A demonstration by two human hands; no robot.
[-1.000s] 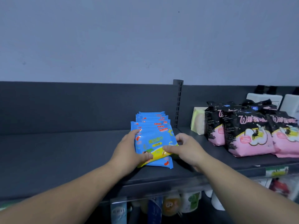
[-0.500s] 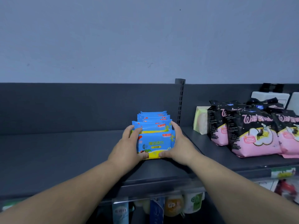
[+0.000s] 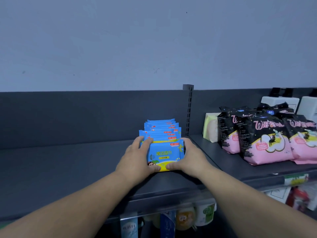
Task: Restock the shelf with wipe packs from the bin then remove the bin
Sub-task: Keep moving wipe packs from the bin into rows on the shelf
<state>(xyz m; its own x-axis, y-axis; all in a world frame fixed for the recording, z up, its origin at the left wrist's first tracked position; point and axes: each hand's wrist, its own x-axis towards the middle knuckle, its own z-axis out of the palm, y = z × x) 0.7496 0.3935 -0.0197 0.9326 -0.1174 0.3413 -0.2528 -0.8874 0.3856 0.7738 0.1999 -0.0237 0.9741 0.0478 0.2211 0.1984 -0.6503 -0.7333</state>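
Left hand (image 3: 135, 158) and right hand (image 3: 190, 157) curl round the wipe packs (image 3: 163, 154) standing between them on the shelf (image 3: 68, 169), squaring the row. Next, I'd judge: release gently, then reach for the unseen bin.

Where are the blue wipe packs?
Head view: the wipe packs stand in a row on the shelf, held between the left hand and right hand, left of the pink bags.

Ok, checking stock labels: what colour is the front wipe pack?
The front wipe pack is blue with a yellow bottom band, seen in the head view.
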